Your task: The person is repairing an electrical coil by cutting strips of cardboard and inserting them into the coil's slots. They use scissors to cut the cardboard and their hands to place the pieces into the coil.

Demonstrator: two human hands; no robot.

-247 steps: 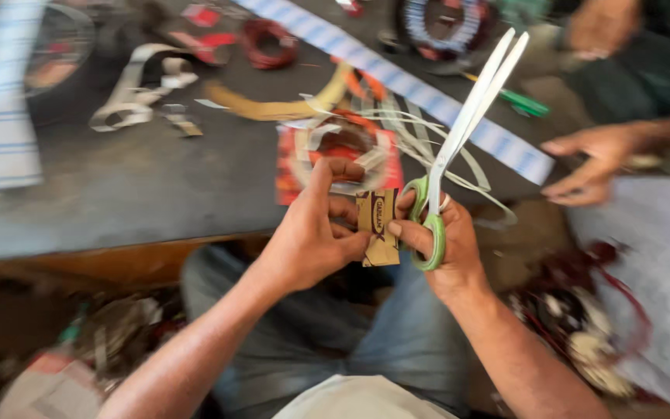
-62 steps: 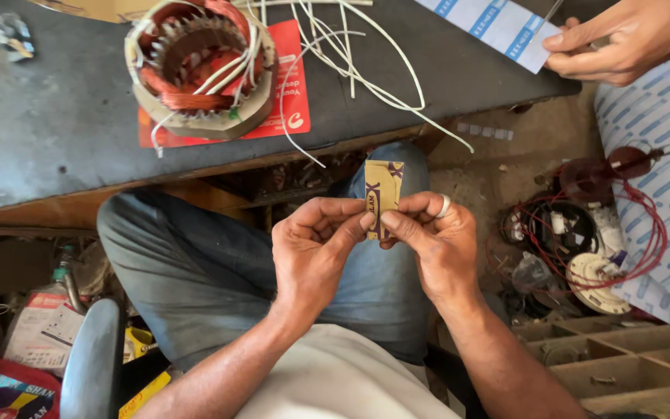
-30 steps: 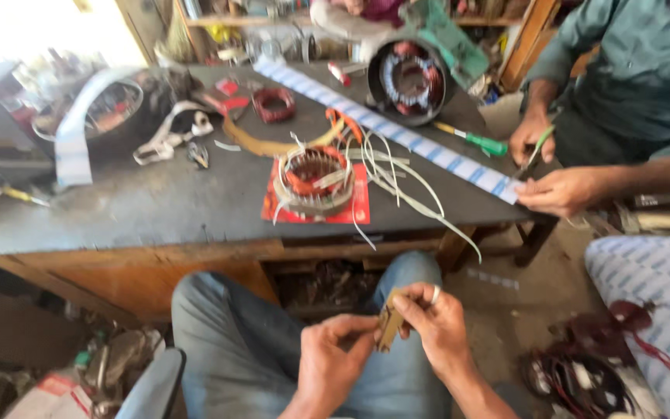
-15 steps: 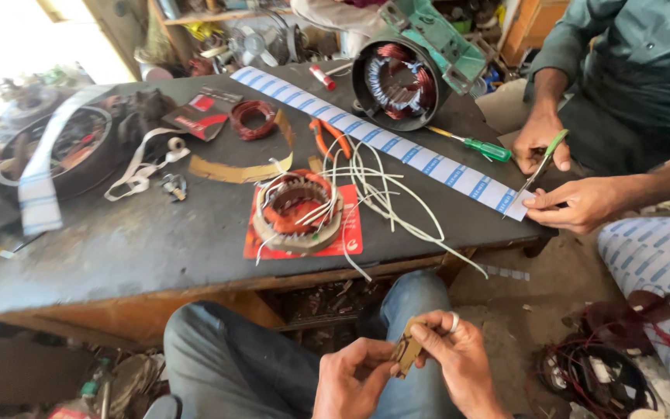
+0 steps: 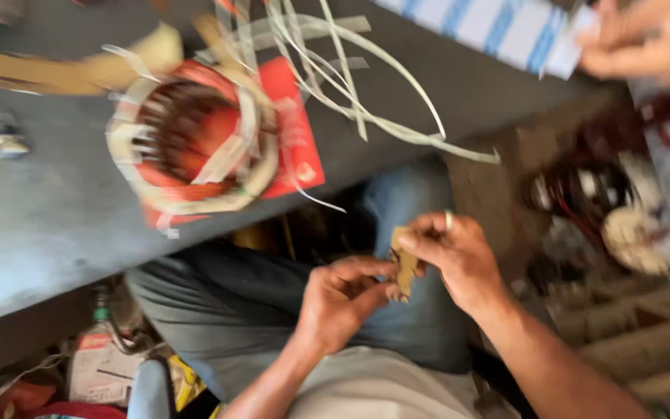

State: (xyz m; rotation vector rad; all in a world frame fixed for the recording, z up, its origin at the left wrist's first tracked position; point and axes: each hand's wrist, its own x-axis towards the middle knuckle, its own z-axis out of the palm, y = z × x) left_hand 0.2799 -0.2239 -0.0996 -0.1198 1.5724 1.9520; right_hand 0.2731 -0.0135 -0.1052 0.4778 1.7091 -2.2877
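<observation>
Cardboard strip [image 5: 406, 268], tan, flat, pinched: both hands' fingers [image 5: 397, 242].

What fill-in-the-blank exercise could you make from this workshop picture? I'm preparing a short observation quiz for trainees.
1. Both hands, the left hand and the right hand, pinch a small ____ card above the lap.
2. The round motor stator rests on a ____ sheet on the table.
3. A ring sits on a finger of the ____ hand.
4. Long ____ strips trail over the table's edge.

Missing words: tan; red; right; white
</observation>
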